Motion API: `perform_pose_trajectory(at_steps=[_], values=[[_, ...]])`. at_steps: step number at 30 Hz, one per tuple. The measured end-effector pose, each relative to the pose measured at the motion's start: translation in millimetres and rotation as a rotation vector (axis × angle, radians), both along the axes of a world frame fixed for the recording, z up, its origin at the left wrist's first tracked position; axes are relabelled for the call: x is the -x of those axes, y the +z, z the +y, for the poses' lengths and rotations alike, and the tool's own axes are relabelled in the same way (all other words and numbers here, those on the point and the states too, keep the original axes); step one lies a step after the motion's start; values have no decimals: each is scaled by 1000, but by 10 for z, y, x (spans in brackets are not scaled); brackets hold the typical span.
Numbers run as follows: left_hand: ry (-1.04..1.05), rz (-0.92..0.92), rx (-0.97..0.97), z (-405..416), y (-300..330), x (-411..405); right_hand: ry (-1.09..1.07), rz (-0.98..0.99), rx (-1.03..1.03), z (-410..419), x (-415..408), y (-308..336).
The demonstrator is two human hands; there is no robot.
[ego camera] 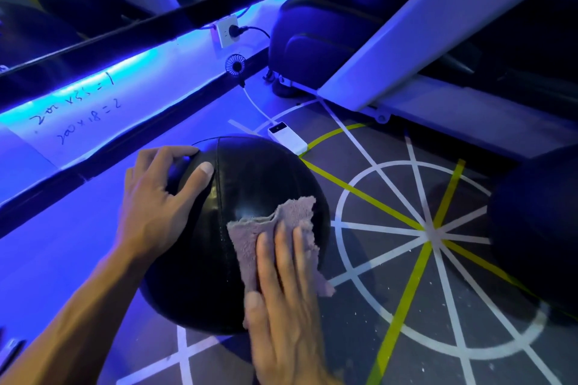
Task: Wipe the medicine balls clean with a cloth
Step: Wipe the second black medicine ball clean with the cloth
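A large black medicine ball (250, 178) with stitched seams sits on the floor in front of me. My left hand (159, 200) rests on its upper left side, fingers spread and curved over the surface. My right hand (281, 291) presses a fuzzy pinkish-grey cloth (281, 222) flat against the ball's near right side with straight fingers. A second dark medicine ball (538, 228) lies at the right edge of the view.
A white power bank (286, 136) with a cable lies just behind the ball, near a small black fan (235, 64) and a wall socket (227, 30). A rack (438, 40) holding dark balls stands at the back right. The floor carries white and yellow line markings (428, 228).
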State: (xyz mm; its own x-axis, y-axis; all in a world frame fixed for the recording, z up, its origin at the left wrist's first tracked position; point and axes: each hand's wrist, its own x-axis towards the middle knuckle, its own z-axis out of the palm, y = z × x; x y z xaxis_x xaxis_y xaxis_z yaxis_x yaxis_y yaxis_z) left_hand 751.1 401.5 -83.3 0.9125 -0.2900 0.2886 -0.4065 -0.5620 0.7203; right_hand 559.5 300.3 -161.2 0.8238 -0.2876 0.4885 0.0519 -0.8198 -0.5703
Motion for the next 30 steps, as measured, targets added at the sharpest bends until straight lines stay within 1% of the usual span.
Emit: perform_pose_trajectory(at_steps=[1, 3, 6, 9, 11, 13, 15, 16, 17, 18, 21, 22, 24, 26, 28, 30], values=[[-4, 0, 4, 18, -3, -1, 11, -6, -12, -97, -25, -18], [-7, 13, 2, 19, 3, -29, 13, -15, -103, -267, -127, -5], [6, 27, -7, -84, 35, -56, -96, -22, -303, -401, -370, 24], [9, 37, -36, -184, 61, -63, -207, 53, -592, -756, -673, 57], [14, 36, -41, -208, 69, -49, -212, 179, -805, -1071, -815, 60], [23, 32, -41, -226, 65, -26, -214, 307, -1065, -1293, -865, 55], [26, 27, -40, -243, 64, -11, -173, 333, -1300, -1371, -855, 9], [31, 26, -39, -254, 63, -11, -172, 323, -1351, -1369, -844, -14], [39, 26, -44, -265, 60, -19, -183, 310, -1327, -1328, -821, -10], [51, 29, -51, -279, 57, -35, -195, 274, -1214, -1253, -795, 2], [81, 48, -70, -359, 94, -130, -158, 63, -657, -906, -736, 107], [79, 57, -83, -408, 118, -177, -155, 20, -507, -819, -721, 140], [52, 87, -129, -495, 173, -283, -136, -15, -302, -734, -686, 192], [-25, 136, -180, -553, 205, -398, -41, -23, -102, -689, -590, 203], [-147, 162, -224, -563, 194, -476, 100, -21, 203, -546, -428, 76], [-206, 161, -245, -542, 157, -512, 209, -5, 459, -383, -228, -145]])
